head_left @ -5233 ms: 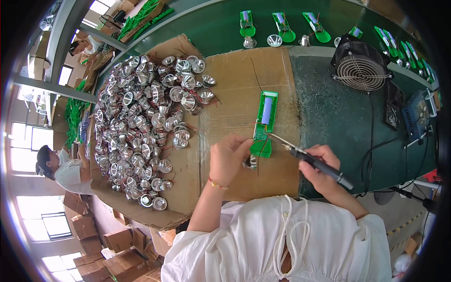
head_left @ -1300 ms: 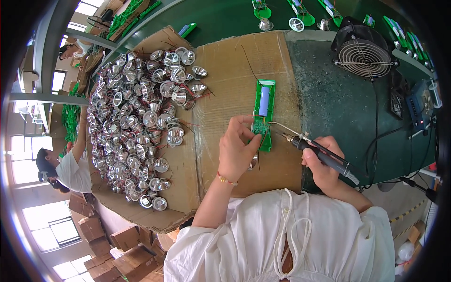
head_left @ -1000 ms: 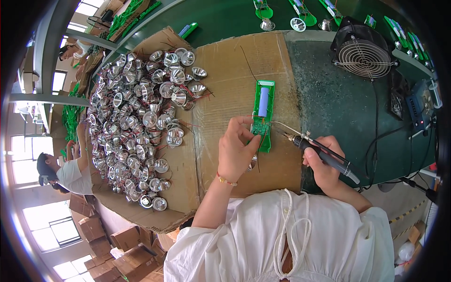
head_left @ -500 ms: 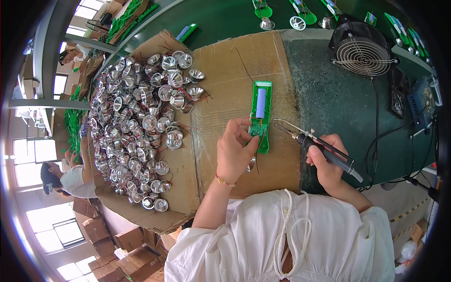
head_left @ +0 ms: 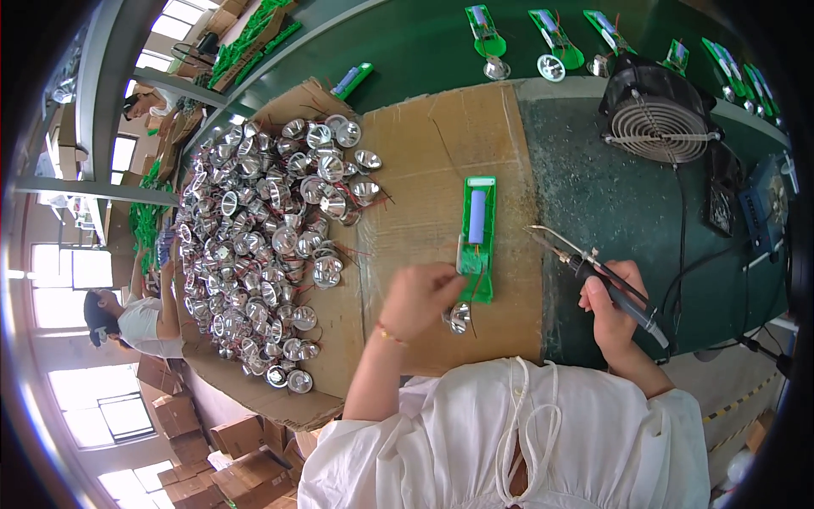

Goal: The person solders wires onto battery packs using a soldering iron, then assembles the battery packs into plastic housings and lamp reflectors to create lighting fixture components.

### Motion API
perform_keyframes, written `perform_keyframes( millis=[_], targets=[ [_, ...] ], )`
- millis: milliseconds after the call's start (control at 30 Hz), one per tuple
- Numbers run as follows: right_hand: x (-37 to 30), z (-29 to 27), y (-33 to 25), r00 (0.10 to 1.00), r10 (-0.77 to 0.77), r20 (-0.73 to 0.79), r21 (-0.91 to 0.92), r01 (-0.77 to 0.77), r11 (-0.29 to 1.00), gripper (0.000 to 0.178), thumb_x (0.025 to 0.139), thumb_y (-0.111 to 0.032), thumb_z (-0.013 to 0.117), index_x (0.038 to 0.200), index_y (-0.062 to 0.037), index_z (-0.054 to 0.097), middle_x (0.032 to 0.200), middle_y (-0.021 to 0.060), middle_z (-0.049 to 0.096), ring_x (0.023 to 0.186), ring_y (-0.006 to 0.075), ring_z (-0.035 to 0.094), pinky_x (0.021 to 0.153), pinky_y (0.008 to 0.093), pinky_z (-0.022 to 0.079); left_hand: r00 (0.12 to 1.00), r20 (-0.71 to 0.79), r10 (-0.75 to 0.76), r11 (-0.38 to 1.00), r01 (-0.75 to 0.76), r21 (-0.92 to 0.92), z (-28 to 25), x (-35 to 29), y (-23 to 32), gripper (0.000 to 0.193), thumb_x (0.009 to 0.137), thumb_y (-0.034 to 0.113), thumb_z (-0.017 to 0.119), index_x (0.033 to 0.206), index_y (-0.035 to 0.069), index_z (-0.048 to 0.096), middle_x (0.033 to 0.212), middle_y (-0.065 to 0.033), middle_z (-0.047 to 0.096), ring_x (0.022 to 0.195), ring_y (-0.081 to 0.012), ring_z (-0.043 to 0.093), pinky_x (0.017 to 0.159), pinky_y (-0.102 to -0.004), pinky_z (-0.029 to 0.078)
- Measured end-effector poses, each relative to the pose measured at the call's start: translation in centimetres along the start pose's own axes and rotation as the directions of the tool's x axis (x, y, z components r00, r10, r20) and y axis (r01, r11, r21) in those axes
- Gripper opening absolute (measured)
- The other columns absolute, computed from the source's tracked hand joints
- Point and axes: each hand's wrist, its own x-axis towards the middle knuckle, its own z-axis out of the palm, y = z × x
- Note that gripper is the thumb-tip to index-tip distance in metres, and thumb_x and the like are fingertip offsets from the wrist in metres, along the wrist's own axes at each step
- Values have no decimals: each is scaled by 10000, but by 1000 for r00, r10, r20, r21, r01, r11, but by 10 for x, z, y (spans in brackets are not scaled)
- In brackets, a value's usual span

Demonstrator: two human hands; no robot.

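On the cardboard lies a long green plastic housing (head_left: 484, 293), holding a blue cylindrical battery (head_left: 477, 217) and a small green circuit board (head_left: 470, 261) with thin wires. My left hand (head_left: 421, 295) is beside the board's lower left, its fingers curled together; whatever they pinch, if anything, is hidden. A shiny lamp reflector (head_left: 459, 319) sits just below the housing, near that hand. To the right, my right hand (head_left: 612, 312) grips a soldering iron (head_left: 625, 300) with a thin metal tube along it. The iron's tip points left, apart from the housing.
Many silver reflectors (head_left: 280, 242) with red and black wires fill a cardboard tray (head_left: 254, 403) at left. A black fan (head_left: 657, 127) and a blue box (head_left: 763, 204) stand right. Green housings (head_left: 555, 38) line the far side. Two people work at far left.
My left hand has drawn back from the circuit board, down and left, with its fingers curling in. My right hand has moved the soldering iron rightward, away from the housing. The whole view has shifted slightly.
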Motion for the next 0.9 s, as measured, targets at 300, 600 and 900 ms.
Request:
perform_keyframes(
  millis=[300,600,900],
  targets=[
    [3,-9,10,993,117,1,-39,-117,992,172,791,-57,621,849,-17,464,672,51,535,533,86,524,495,213,430,968,-231,95,995,-91,31,-21,109,13,149,719,147,595,674,7,614,545,-130,560,504,-249,575,509,-337,447],
    [6,-3,17,969,245,-24,-92,-246,965,185,791,-62,598,867,-12,437,664,56,515,536,92,506,497,224,425,911,-406,71,932,84,351,-54,295,6,139,698,162,572,726,86,684,700,-120,638,672,-291,616,656,-373,508],
    [0,-6,37,948,264,-176,-60,-278,959,317,768,-213,650,890,-45,411,635,47,489,490,98,481,427,209,397,562,-746,358,856,123,503,-95,343,-45,337,668,169,603,1001,119,574,1144,-100,458,1051,-288,443,846,-426,367]
  ],
)
